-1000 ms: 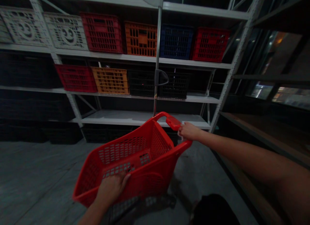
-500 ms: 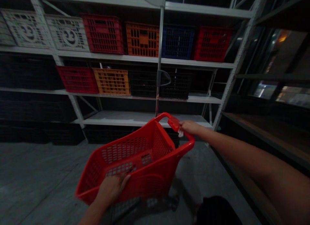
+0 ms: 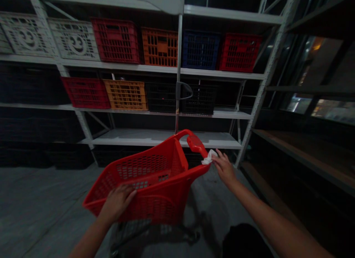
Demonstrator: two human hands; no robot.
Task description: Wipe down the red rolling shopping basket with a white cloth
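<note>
A red plastic shopping basket with slotted walls is tilted in front of me, its red handle pointing away. My left hand grips the near rim, fingers curled over the edge. Beside the far right corner, just under the handle, my right hand pinches a small white cloth that touches the rim.
Grey metal shelving fills the back wall with red, orange, blue, white and black crates. A thin pole with a dark handle stands behind the basket. Another rack runs along the right. A dark mesh object lies under the basket on the concrete floor.
My right hand has come off the top of the far corner and moved down and to the right with the cloth. The basket has tipped slightly flatter, and my left hand has shifted left.
</note>
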